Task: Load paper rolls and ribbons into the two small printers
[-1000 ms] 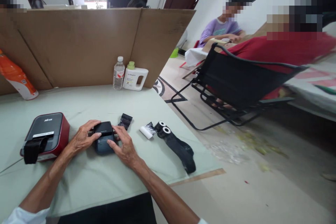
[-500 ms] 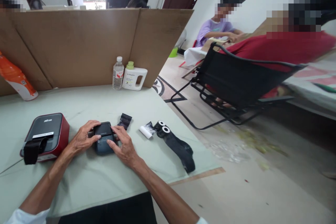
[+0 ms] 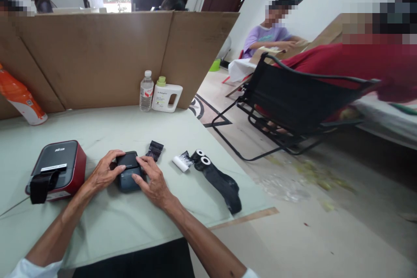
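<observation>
Between my two hands sits a small dark blue-black device (image 3: 129, 180), like a portable label printer, resting on the table. My left hand (image 3: 106, 169) grips its left side, thumb across the top. On the right side, my right hand (image 3: 153, 178) holds it with thumb and fingers along the edge. Just behind the right hand lies a crumpled piece of black film (image 3: 155, 150). A larger red and grey label printer (image 3: 61, 165) stands left of my left hand, black ribbon hanging from its front. To the right are a white roll (image 3: 181, 163) and a black ribbon (image 3: 221, 184) with two white-cored rolls.
A cardboard screen (image 3: 107, 58) borders the back of the green-covered table (image 3: 107, 234). Before it stand a water bottle (image 3: 146, 91), a white jug (image 3: 167, 97) and an orange bottle (image 3: 24, 95). A folding chair (image 3: 293, 100) with a seated person in red is at right.
My hands and the small device stay nearly still. The person in red at right has shifted further right and lower.
</observation>
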`<control>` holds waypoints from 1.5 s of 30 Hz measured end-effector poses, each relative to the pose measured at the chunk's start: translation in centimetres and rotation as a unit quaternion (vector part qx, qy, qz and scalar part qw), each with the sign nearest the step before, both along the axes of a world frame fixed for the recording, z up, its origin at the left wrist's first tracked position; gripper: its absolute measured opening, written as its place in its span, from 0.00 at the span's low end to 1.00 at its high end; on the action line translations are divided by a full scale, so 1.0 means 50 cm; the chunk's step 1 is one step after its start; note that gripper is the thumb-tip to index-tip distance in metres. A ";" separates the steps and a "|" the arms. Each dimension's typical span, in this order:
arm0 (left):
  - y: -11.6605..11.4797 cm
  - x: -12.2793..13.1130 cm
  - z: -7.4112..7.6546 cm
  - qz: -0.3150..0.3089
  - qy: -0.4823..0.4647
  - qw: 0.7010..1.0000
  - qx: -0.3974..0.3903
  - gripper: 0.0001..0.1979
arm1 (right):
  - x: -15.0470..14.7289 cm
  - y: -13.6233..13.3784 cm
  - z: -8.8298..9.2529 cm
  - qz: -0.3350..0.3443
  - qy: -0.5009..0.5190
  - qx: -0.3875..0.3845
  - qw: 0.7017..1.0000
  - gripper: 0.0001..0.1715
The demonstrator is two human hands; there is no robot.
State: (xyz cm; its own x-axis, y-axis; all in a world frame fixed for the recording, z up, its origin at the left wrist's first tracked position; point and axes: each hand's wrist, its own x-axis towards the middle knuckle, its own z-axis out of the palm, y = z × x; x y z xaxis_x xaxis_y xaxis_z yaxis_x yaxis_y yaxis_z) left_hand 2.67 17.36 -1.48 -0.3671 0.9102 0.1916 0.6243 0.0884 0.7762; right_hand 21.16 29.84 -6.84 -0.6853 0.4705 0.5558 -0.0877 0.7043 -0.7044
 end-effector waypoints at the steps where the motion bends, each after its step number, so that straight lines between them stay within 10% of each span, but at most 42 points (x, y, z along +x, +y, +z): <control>1: -0.001 0.000 -0.001 0.001 -0.002 1.000 -0.002 0.19 | 0.000 0.000 0.000 0.001 -0.001 0.002 1.000 0.29; 28: -0.014 -0.005 0.024 -0.026 -0.007 0.999 -0.031 0.25 | -0.005 -0.006 -0.004 0.026 0.000 -0.064 0.998 0.34; 45: 0.039 -0.021 0.016 0.075 -0.089 0.993 -0.008 0.29 | -0.006 -0.002 -0.005 0.030 0.002 -0.073 0.997 0.36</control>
